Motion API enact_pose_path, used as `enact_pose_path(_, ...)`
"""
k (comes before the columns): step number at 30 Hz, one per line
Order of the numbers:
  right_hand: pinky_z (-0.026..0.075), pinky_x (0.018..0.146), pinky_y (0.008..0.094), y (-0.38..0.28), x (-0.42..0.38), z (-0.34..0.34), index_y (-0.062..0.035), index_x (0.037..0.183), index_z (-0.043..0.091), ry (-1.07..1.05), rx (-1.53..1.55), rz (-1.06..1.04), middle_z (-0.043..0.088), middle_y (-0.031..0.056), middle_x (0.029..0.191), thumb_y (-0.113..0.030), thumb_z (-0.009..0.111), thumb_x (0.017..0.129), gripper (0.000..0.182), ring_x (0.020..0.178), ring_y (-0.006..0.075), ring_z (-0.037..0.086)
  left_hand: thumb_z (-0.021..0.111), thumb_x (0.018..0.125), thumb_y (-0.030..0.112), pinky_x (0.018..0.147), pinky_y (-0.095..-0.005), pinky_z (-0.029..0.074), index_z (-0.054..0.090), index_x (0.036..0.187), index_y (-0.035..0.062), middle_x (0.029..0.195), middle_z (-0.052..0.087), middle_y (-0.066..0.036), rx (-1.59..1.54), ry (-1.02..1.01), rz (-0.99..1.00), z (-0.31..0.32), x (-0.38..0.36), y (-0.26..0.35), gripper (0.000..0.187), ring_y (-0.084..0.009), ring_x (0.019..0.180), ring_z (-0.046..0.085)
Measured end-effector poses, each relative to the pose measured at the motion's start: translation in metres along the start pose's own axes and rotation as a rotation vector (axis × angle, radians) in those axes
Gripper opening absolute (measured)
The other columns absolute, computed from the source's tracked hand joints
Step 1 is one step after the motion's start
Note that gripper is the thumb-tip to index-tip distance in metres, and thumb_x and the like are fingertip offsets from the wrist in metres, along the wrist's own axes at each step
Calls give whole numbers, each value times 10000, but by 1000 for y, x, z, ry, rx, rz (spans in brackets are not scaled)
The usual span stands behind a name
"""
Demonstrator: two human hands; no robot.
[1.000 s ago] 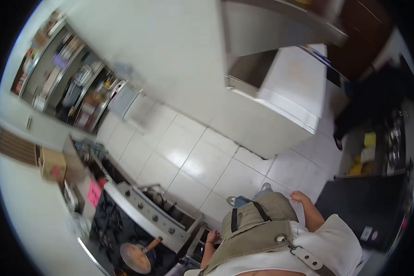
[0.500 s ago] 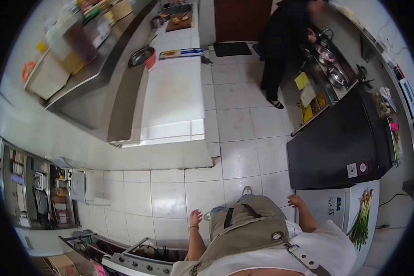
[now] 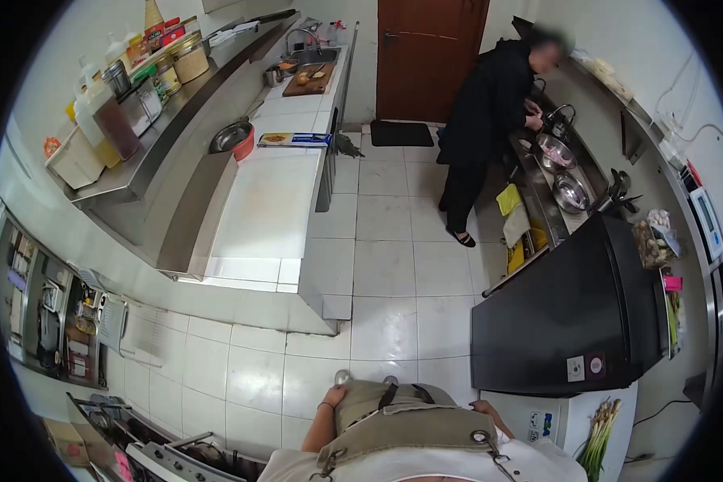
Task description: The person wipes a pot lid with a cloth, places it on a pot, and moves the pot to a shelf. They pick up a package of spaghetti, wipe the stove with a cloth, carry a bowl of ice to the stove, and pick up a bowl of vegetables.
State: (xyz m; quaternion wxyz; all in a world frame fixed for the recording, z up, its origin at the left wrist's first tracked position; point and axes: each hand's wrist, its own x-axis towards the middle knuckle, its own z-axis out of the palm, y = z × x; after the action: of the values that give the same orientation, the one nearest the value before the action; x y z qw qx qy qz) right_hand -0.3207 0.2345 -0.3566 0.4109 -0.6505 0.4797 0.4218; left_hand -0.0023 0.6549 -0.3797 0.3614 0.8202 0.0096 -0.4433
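At the left side of the grey-green apron [image 3: 410, 430], my left hand [image 3: 335, 395] hangs low, with a dark band round its wrist. Its fingers are too small to make out, and no object shows in it. My right hand [image 3: 482, 407] is by the apron's other side, near the white appliance [image 3: 502, 403]; its fingers are partly hidden. Green onions [image 3: 599, 438] lie on that appliance, to the right of my right hand.
A person in dark clothes [image 3: 480, 120] stands at the sink counter holding metal bowls [image 3: 570, 193]. The black fridge [image 3: 554, 313] is at the right. On the left stands a white-tiled counter [image 3: 261, 205]; a stove [image 3: 165, 464] is at lower left. Floor tiles [image 3: 384, 325] run between.
The view has shifted, showing more of the far door and left shelf. Both my hands have come down and closer to the apron. The other person's hands remain at the sink counter.
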Motion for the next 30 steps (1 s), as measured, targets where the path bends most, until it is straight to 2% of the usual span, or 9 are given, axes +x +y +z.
enact_pose_path(3,413,879,444,-37,21,-15,-114,1306,378,53,-155,21,527,130,1207,-433,465,835,575,1030,322,550,440,826,407,927,-350,387,507,1184,47,1234,476,-181,88,-123,168,-1,31,-1,512,-281,1134,460)
enact_pose_path(5,353,963,425,-90,-12,-30,-92,1258,457,134,-186,-188,467,197,1248,-497,578,754,658,1176,349,415,435,838,430,924,-358,394,470,1227,59,1297,428,-154,206,-216,281,-2,39,8,539,-252,1171,423)
enact_pose_path(7,274,1001,473,-156,-49,-53,-149,1347,332,-119,-336,-317,376,155,1334,-505,563,773,714,1236,304,324,429,815,507,969,-464,332,360,1321,130,1378,307,-167,122,-348,-158,-21,16,60,635,-329,1233,343)
enact_pose_path(10,209,989,564,-217,-93,-99,-232,1403,154,-508,492,-503,314,102,1379,-473,633,734,858,1247,280,285,417,768,609,989,-549,253,288,1361,194,1422,190,-188,716,-115,-314,-30,14,106,735,-416,1255,270)
enact_pose_path(14,214,970,555,-249,-112,-179,-277,1408,105,-493,987,-969,279,78,1401,-475,711,644,994,1241,261,285,455,663,724,1021,-536,190,135,1405,191,1435,33,-237,610,34,68,-52,16,179,968,-442,1305,93)
enact_pose_path(22,137,994,533,-331,-149,-278,-262,1416,55,-213,1049,-1165,163,139,1440,-567,727,563,1127,1316,282,138,490,642,733,1055,-495,126,13,1412,167,1430,28,-253,546,-285,66,-111,69,275,1069,-426,1317,43)
enact_pose_path(24,82,1009,534,-367,-151,-286,-238,1418,52,-153,1013,-1188,148,148,1444,-570,727,560,1141,1333,283,89,493,718,651,1065,-449,154,-11,1408,136,1425,67,-254,393,-318,314,-132,87,284,998,-385,1326,83)
enact_pose_path(29,107,1016,527,-449,-166,-293,-226,1418,59,-241,755,-1234,144,129,1450,-584,694,605,1092,1334,279,110,471,845,449,1054,-328,222,-15,1377,-10,1405,193,-240,275,-379,539,-165,110,316,855,-303,1309,218)
enact_pose_path(30,116,1021,538,-461,-179,-293,-221,1417,69,-377,772,-1432,133,126,1452,-568,684,630,1057,1333,291,117,471,845,449,1054,-328,222,-15,1377,-10,1405,193,-240,277,-385,536,-170,108,324,855,-303,1309,218)
